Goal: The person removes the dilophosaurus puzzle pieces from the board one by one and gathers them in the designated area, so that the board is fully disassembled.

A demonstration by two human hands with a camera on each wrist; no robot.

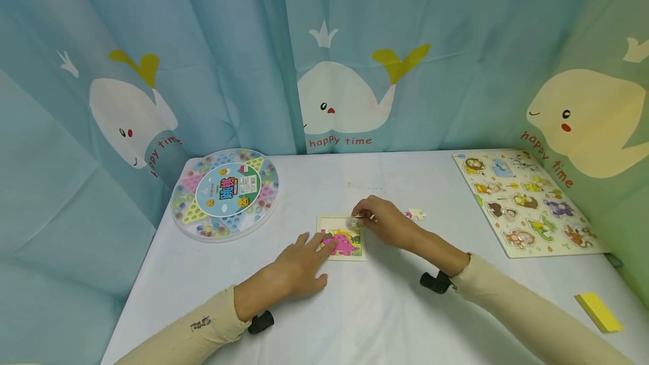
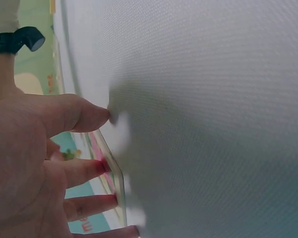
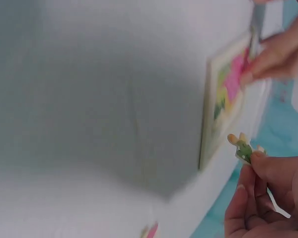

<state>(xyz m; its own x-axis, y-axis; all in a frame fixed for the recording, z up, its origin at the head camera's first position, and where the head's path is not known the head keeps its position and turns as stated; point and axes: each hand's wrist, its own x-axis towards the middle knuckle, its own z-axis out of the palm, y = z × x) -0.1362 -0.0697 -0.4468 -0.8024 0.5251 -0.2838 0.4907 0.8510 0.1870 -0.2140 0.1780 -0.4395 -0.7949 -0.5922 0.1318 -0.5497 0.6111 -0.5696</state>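
The piece (image 3: 244,150) could slip or meet its gap turned the wrong way, since the right hand (image 1: 387,223) has it only by one end, thumb and fingers pinched closed on it at the far right corner of the tray (image 1: 332,223). The left hand (image 1: 299,269) has its fingers straight and spread, gripping nothing, with some tips on the tray's left side; a sideways push there might shift the tray. The right hand could also nudge the spare piece (image 1: 416,214) lying just beyond its wrist.

The tray sits about midway between the worktop's (image 1: 355,308) left and right edges, well in from the far edge. It is pale and squarish, with a pink dinosaur (image 1: 342,244) against yellow and green, and bare along its far side. The piece looks green with yellowish knobs, though blur leaves its exact turn uncertain.
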